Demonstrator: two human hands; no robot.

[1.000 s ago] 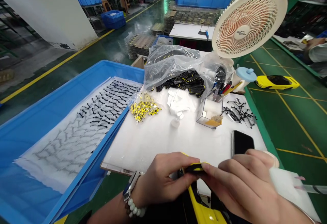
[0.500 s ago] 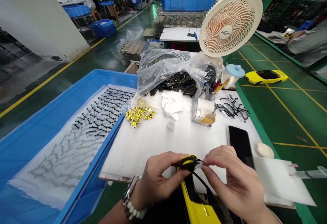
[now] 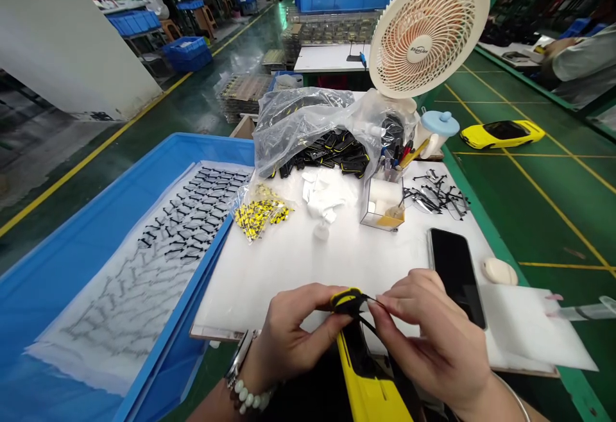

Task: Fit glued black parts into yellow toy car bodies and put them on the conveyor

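My left hand (image 3: 303, 329) pinches a small black and yellow part (image 3: 347, 300) between thumb and fingers, at the near edge of the white table. Just right of it, my right hand (image 3: 428, 338) has thumb and forefinger pressed together on a thin black strip (image 3: 371, 299) that reaches the part. Below and between the hands is a yellow toy car body (image 3: 368, 387) with a dark window area, its top end close under the part. Whether the part touches the body is hidden by my fingers.
White table (image 3: 269, 281) ahead; blue tray (image 3: 158, 156) with rows of black pieces at left. Bag of yellow-black pieces (image 3: 260, 215), plastic bag of black parts (image 3: 332, 152), fan (image 3: 428, 31), phone (image 3: 457, 274), black thin pieces (image 3: 436, 194). A yellow car (image 3: 503, 133) lies farther right.
Both hands and the black and yellow part have shifted slightly left in the view. My right thumb and forefinger have come closer to the part. The yellow body has also moved slightly left.
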